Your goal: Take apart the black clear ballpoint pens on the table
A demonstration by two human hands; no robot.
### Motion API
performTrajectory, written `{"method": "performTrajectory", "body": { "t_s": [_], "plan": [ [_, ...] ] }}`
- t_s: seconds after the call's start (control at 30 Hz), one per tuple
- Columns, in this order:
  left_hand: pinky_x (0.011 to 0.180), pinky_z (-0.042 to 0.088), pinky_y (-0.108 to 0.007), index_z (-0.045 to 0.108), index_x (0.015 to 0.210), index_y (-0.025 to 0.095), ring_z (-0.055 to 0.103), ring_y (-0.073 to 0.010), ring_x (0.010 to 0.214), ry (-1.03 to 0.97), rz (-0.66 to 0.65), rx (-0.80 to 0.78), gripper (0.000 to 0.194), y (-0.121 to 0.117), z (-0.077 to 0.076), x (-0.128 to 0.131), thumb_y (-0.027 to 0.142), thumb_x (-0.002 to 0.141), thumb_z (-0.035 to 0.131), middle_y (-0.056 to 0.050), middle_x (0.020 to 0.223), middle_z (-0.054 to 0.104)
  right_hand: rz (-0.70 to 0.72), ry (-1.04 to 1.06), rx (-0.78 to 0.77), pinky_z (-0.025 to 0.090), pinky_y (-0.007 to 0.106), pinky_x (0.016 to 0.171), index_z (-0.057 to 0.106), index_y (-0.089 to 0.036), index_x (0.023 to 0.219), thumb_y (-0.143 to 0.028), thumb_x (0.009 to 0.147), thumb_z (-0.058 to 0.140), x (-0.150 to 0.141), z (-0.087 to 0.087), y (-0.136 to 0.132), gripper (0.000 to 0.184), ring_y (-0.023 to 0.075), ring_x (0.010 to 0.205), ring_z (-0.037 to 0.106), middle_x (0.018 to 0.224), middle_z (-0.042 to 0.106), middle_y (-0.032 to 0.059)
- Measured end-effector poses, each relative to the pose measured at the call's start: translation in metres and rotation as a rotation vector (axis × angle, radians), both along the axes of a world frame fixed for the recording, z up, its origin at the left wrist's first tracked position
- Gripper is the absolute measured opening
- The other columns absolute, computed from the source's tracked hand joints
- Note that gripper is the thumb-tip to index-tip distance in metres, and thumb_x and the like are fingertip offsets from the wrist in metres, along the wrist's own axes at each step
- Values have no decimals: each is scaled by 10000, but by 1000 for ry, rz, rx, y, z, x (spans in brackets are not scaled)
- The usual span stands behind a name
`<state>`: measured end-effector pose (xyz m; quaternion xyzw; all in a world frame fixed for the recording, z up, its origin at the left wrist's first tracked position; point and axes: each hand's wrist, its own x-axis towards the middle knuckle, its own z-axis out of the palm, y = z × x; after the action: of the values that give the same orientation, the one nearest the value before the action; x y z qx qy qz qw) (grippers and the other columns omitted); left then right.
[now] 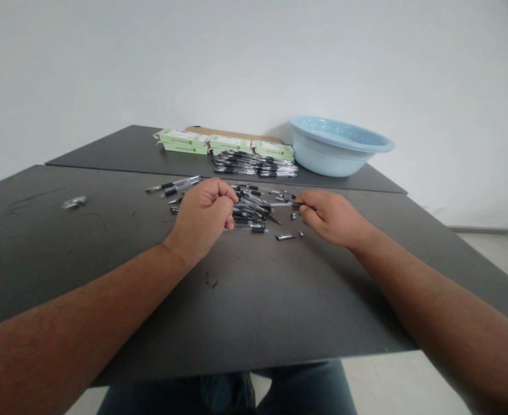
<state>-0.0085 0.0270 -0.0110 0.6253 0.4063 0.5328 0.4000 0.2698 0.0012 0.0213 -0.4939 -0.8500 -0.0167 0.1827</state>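
A slender clear-and-black plastic pen (pixel 265 204) was suspended roughly level between the two hands, above a loose pile of clear pens with black grips (pixel 249 199), the right hand (pixel 325 216) pinching its black end between thumb and index finger and the left hand (pixel 204 216) curled closed around the other end. Small clear and black pen caps (pixel 285 237) lay near the right hand on the dark grey table (pixel 245 311); beyond the pile were stacked clear pens (pixel 277 167), pale green cardboard boxes (pixel 230 144) and a light blue round plastic basin (pixel 332 150).
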Motion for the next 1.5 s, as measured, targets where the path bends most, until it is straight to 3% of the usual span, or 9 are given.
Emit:
{"method": "performTrajectory", "body": {
  "t_s": [1.5],
  "plan": [
    [441, 403, -245, 614, 771, 215, 532, -111, 403, 9, 27, 45, 162, 1, 0, 1, 116, 693, 510, 56, 512, 543, 5, -27, -4, 450, 346, 804, 693, -186, 1046, -246, 959, 467, 2, -2, 2, 250, 264, 937, 661, 1014, 738, 98]
  ]
}}
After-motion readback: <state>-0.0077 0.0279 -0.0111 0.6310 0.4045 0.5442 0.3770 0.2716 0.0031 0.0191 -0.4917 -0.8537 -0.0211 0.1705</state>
